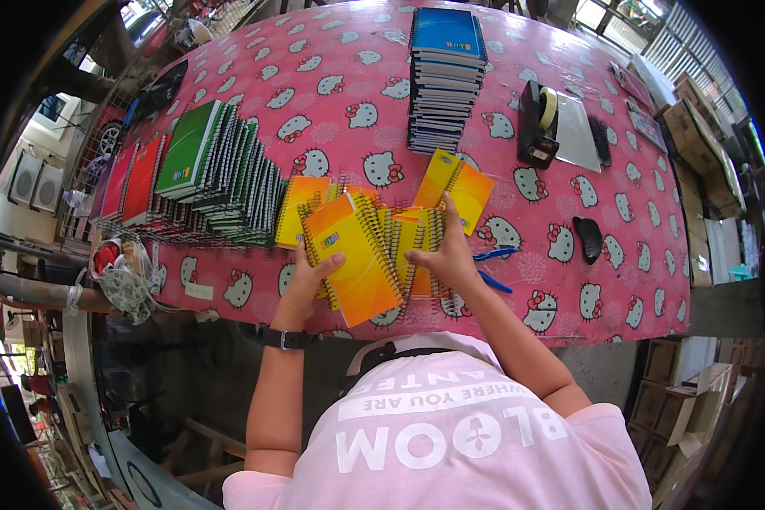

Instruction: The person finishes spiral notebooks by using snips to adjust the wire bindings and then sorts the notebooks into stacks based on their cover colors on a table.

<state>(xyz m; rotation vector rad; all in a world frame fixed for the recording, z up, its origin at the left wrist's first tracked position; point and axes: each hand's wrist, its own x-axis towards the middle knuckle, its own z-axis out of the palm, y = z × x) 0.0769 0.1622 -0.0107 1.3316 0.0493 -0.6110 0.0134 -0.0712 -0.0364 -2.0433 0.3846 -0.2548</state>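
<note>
My left hand (308,279), thumb on the cover, is closed around the edge of a yellow-orange spiral notebook (353,255) that lies tilted over others. To its right, my right hand (449,257) grips several more yellow spiral notebooks (406,234), its thumb reaching left and its index finger pointing up along them. A splayed yellow-orange notebook (474,197) sits just beyond my right fingers. Behind my left hand, further yellow notebooks (302,202) are partly covered. How many notebooks each hand grips is hidden.
Green notebooks (191,153) and red notebooks (143,183) stand stacked at left. A tall blue notebook stack (446,85) rises at the back. Rightward are a black tape dispenser (535,127), blue-handled pliers (495,268) and a black object (586,240) on the pink table cover (527,306).
</note>
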